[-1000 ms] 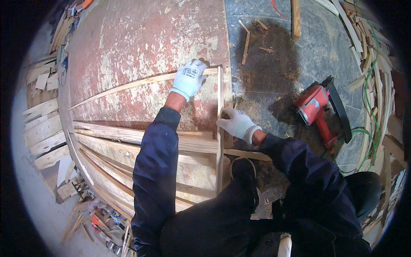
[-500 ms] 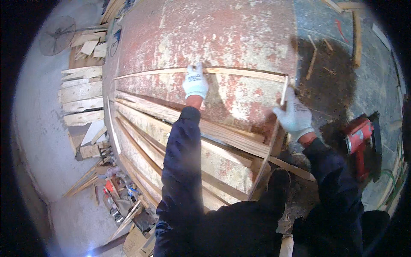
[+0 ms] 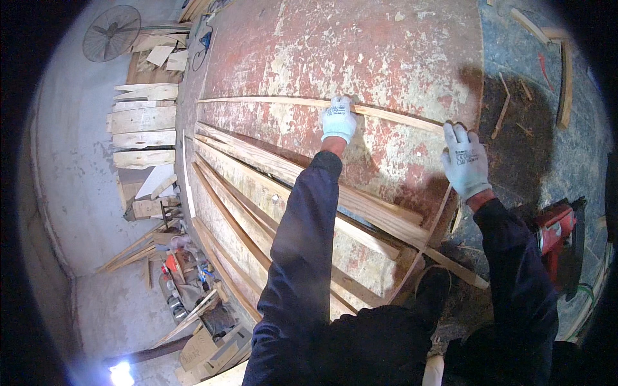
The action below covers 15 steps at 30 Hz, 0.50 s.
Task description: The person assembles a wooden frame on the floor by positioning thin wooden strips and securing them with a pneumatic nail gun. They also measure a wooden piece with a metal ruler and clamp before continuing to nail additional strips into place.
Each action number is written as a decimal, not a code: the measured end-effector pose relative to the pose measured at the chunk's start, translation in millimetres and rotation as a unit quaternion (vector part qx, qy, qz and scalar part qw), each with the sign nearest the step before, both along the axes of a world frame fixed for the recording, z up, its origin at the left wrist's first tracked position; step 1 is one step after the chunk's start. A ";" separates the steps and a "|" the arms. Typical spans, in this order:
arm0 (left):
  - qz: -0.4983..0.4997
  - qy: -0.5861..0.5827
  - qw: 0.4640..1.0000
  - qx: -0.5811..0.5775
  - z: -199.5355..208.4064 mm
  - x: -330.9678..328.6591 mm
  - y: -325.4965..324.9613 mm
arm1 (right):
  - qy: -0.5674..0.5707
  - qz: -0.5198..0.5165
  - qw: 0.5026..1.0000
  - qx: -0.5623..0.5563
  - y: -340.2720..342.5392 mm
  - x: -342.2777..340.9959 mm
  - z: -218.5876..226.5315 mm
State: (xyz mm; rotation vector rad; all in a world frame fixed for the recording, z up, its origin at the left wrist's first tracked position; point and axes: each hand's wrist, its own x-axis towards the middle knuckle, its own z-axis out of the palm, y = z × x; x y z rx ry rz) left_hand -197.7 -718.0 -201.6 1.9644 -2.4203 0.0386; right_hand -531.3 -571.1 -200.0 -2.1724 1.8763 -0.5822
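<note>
A long, thin wooden strip (image 3: 270, 100) lies across the worn red and cream tabletop (image 3: 360, 58). My left hand (image 3: 339, 121), in a white glove, has its fingers wrapped over the middle part of this strip. At the strip's right end, close to the tabletop's right edge, my gloved right hand (image 3: 466, 161) bends its fingertips over the wood; its thumb is partly hidden. Nearer to me, several longer wooden boards (image 3: 380, 204) lie slantwise, fanned out and partly covered by my left forearm.
A red power tool (image 3: 557, 231) stands at the right, beyond my right forearm. Pale planks (image 3: 145, 119) are stacked at the left near a round fan (image 3: 111, 33). Wood offcuts (image 3: 501, 106) lie on the dark floor patch. A jumble of tools and scraps (image 3: 183, 276) sits at lower left.
My right hand has moved from the tabletop's right edge up to the strip's end. My left hand has slid rightward along the strip. The whole view has shifted somewhat.
</note>
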 end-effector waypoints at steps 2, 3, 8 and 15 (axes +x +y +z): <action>0.000 -0.001 1.000 0.003 -4.7 3.9 -1.0 | -0.007 0.002 1.000 -0.011 -0.3 0.5 -3.6; 0.005 -0.004 1.000 0.008 -6.7 4.9 -3.2 | -0.008 0.001 1.000 -0.016 -0.7 0.6 -4.3; 0.000 -0.076 0.997 0.029 1.7 -4.9 -2.7 | -0.021 -0.002 0.999 -0.039 -0.3 2.6 -3.4; -0.149 -0.169 0.974 0.010 36.0 -103.2 49.3 | -0.049 -0.067 0.996 0.039 10.6 -1.4 -7.2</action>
